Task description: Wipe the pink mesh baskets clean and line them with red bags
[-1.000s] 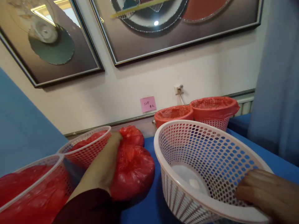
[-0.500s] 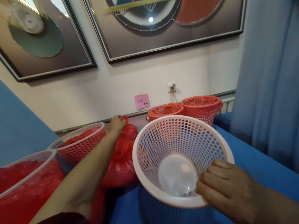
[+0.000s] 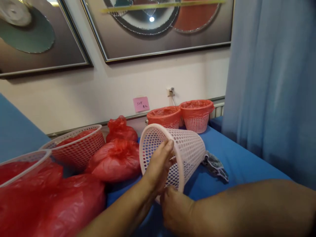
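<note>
Head view looks down over a blue table (image 3: 237,158), where a white mesh basket (image 3: 187,149) lies tipped on its side, its open mouth turned toward the person and to the left. The left hand (image 3: 159,164) is spread flat across the basket's mouth, fingers (image 3: 169,146) hooked over the upper rim, so it grasps the rim. The right hand (image 3: 177,212) sits just below, knuckles up, clenched on the lower edge of the same rim. Both bare forearms reach in from the bottom of the frame.

Just left of the basket rest two tied red bags (image 3: 116,159), one behind the other. Further left stand two more mesh baskets (image 3: 79,148) with red plastic in them, and another red bag (image 3: 71,204) lies in front. A dark patterned cloth (image 3: 216,164) lies on the table, touching the basket's far side. Against the wall two red-lined baskets (image 3: 181,115) stand side by side, below a pink note (image 3: 141,104). A pale curtain (image 3: 271,82) hangs at the right.
</note>
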Motion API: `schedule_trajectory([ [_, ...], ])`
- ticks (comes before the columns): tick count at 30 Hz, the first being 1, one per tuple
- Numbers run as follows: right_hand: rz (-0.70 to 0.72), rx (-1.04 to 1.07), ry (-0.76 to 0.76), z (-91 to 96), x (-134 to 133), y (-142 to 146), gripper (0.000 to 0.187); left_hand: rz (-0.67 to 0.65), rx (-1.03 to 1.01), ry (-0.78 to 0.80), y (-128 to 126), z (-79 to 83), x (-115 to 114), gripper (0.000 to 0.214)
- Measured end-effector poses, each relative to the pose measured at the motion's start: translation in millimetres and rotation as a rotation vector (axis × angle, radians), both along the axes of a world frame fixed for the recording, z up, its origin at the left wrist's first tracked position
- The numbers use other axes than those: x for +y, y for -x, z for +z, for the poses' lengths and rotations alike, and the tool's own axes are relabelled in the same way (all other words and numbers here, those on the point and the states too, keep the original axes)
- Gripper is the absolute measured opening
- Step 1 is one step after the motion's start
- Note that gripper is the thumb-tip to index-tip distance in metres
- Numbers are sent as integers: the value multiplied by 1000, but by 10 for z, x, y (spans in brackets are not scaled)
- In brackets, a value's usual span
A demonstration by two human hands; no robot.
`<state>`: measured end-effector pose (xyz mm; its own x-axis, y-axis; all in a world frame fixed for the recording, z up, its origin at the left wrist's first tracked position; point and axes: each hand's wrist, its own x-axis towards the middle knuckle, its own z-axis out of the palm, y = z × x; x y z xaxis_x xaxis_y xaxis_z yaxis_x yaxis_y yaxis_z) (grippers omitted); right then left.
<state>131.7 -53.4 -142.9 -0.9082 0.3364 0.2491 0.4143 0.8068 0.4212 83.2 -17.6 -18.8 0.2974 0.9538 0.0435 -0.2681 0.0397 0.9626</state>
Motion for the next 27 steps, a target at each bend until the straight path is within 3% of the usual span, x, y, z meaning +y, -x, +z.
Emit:
schedule_trajectory([
  [2,45,-154,-1,-148,-38,134,19,42,-63,126,-58,37,25,45],
  [4,149,-138,-22,-251,-109,166,19,163,-81,215,-65,81,97,26],
  [6,307,76,-60,-323,-197,61,17,259,-78,236,-26,92,141,18],
  [8,428,339,-66,-380,-264,-200,17,285,-71,198,50,51,129,23],
  [10,404,573,-11,-432,-265,-604,18,277,-59,126,147,-45,74,29],
  [12,193,846,62,-484,-163,-1084,19,281,-36,47,241,-193,10,36],
  [14,-138,1166,81,-541,47,-1535,26,297,-6,-26,308,-380,-35,43],
  [16,-464,1312,76,-612,324,-1861,23,323,22,-88,333,-590,-54,51],
  [18,-681,1328,171,-706,613,-2027,52,341,51,-133,323,-808,-51,54],
  [20,-799,1386,373,-819,865,-2078,74,343,96,-163,302,-1026,-37,53],
  [23,-893,1594,619,-986,1131,-2126,52,328,190,-207,316,-1357,-7,52],
  [25,-951,1735,629,-1075,1229,-2222,37,271,301,-257,374,-1568,15,49],
  [27,-982,1864,579,-1139,1270,-2360,42,206,431,-333,452,-1741,40,44],
])
